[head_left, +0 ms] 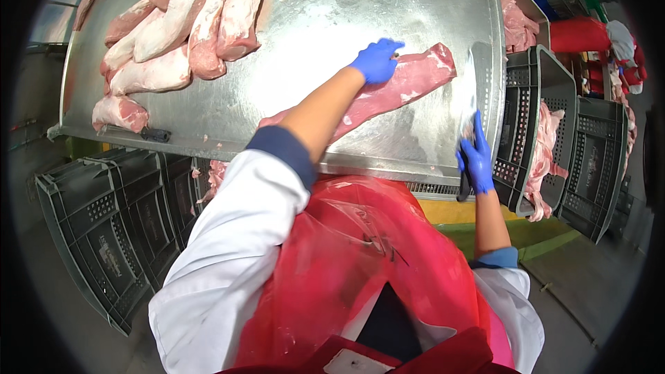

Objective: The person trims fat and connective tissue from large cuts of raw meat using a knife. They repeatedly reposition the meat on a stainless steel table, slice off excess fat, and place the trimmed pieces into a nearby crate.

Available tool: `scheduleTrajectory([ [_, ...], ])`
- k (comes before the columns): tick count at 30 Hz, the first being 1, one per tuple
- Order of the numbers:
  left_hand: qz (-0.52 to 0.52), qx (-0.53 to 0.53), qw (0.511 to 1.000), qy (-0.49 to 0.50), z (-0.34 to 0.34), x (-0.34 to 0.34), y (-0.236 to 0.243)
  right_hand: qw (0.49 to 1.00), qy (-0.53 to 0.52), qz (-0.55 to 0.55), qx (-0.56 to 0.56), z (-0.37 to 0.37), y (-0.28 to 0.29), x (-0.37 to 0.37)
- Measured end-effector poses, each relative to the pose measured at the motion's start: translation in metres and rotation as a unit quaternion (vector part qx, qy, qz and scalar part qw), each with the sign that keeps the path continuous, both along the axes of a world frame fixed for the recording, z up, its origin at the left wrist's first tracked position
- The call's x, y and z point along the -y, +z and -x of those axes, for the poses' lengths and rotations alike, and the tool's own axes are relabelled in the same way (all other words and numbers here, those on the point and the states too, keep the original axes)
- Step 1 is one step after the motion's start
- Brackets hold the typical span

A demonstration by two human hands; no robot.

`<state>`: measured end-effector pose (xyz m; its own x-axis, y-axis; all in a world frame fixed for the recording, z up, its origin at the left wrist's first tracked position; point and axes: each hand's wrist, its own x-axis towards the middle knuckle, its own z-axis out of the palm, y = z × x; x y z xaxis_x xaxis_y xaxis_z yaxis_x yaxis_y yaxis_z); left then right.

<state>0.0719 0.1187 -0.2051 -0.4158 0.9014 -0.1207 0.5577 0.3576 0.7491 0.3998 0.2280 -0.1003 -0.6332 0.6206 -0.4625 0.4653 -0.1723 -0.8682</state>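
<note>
Near the table's edge closest to the person, 1 long strip of pink meat (415, 79) lies flat on the metal table (422, 131), its length slanting from 8 o'clock to 2 o'clock. Toward the 12 o'clock side of the strip, the left hand (378, 61), in a blue glove, rests on the meat; I cannot tell whether its fingers are clamped on it or only laid over it. The left forearm comes in from 7 o'clock and hides part of the strip.

At 3 o'clock, just past the strip's far end and apart from it, stands the blade of a knife (470, 93), pointing to 12 o'clock. The right hand (476, 159), also gloved in blue, is closed around its black handle beside the table's right edge.

At 10 o'clock from the strip, a heap of pale, fat-covered meat pieces (170, 24) covers that side of the table. Between 8 and 9 o'clock, a black handle (156, 135) lies against 1 of the lower pieces. Farther out at 8 o'clock, dark crates (83, 235) stand below table level. Between 3 and 4 o'clock, a perforated dark crate (514, 138) adjoins the table, with pale trimmings (544, 149) in it. At 6 o'clock is the person's red apron (346, 242), between 2 white sleeves.
</note>
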Motion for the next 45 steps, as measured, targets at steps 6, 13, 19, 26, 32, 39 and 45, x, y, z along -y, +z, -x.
scheduleTrajectory([
  [6, -0.054, 0.185, 0.981, -0.004, 0.052, 0.044, -0.027, 0.996, 0.029, -0.059, 0.067, 0.129, -0.036, -0.001],
  [13, 0.125, 0.123, 0.984, 0.02, 0.042, 0.328, 0.114, 0.974, 0.137, -0.086, 0.159, 0.135, -0.02, 0.041],
  [19, 0.296, 0.054, 0.954, -0.008, -0.016, 0.497, 0.087, 0.981, 0.112, 0.034, 0.152, 0.081, 0.02, 0.076],
  [26, 0.152, -0.024, 0.983, 0.103, 0.0, 0.414, 0.128, 0.969, 0.124, 0.105, 0.186, 0.06, 0.059, 0.111],
  [32, 0.002, -0.044, 0.997, 0.066, 0.025, 0.215, 0.097, 0.991, 0.04, 0.067, 0.113, 0.01, 0.072, 0.1],
  [39, 0.093, -0.059, 0.993, -0.04, -0.003, 0.006, 0.02, 0.997, -0.067, -0.024, -0.028, 0.071, -0.027, 0.063],
  [45, 0.052, 0.041, 0.997, 0.045, 0.024, 0.013, 0.007, 1.0, -0.018, 0.0, -0.005, 0.157, -0.052, 0.051],
])
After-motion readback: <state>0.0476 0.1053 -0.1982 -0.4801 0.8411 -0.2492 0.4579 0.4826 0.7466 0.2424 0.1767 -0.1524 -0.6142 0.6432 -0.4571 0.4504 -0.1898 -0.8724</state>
